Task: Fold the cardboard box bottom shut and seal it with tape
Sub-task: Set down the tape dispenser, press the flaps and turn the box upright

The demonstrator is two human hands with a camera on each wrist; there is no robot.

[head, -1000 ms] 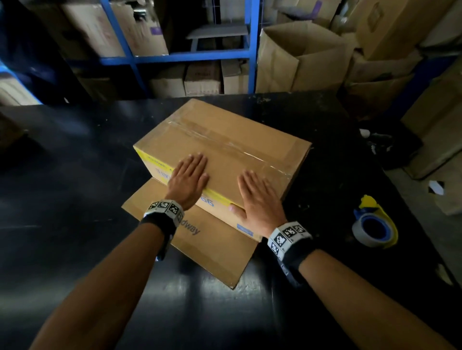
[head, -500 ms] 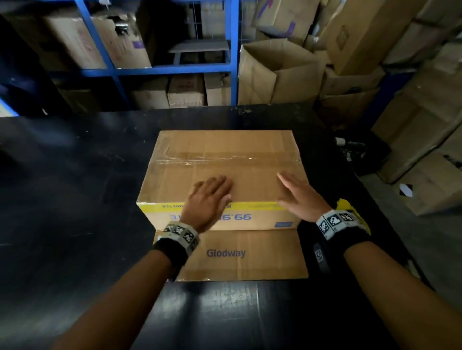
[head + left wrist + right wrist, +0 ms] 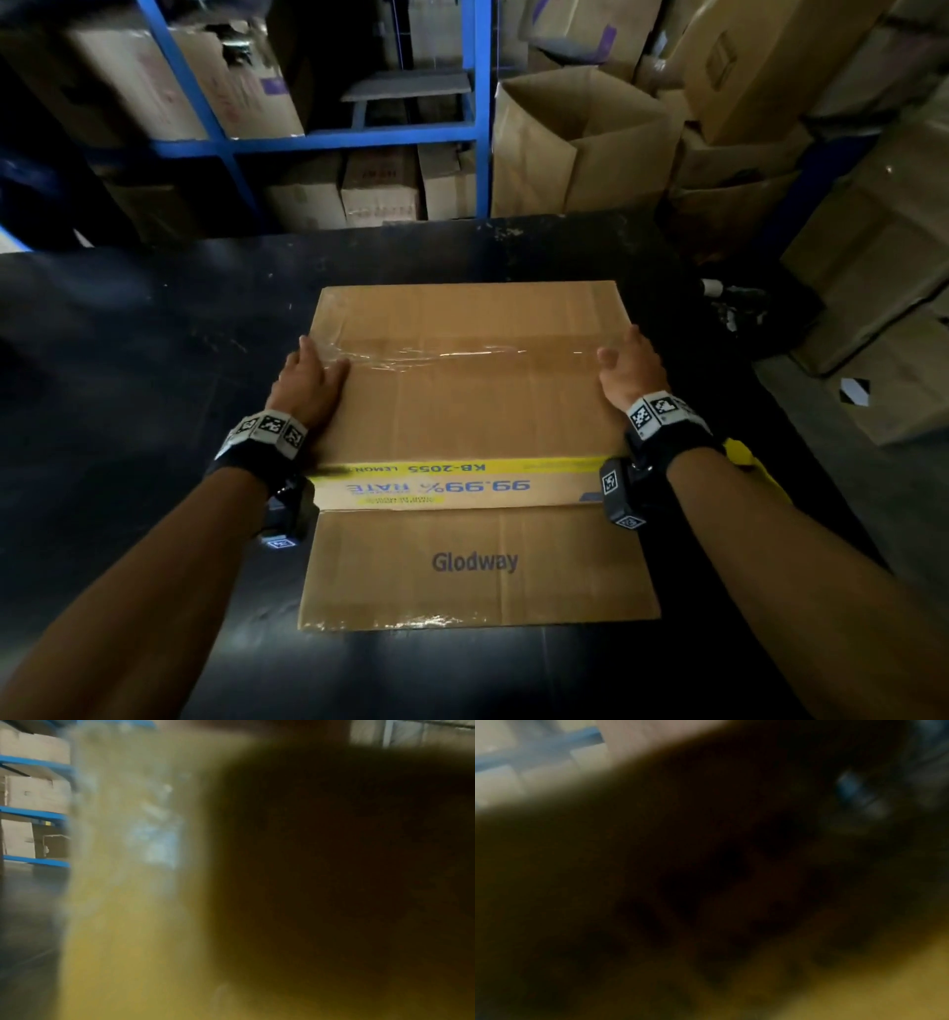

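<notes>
Since clear tape [image 3: 441, 354] already covers the cardboard box [image 3: 462, 390] seam mid-frame, we think only pressing remains, our left hand [image 3: 308, 383] and right hand [image 3: 629, 367] flat-fingered on its sides.

Both wrist views were smeared and dark. In the left wrist view the cardboard box [image 3: 123, 902] was only a tan blur, and a dark mass filled the right side; couldn't tell what it was. The right wrist view was nearly black, with a blurred blue shelf bar [image 3: 539, 746] top left. From the head view, the left hand [image 3: 308, 383] had its fingertips hidden over the box's side; the right hand [image 3: 629, 367] likewise. The yellow object [image 3: 742, 455] was mostly hidden behind the right wrist.
</notes>
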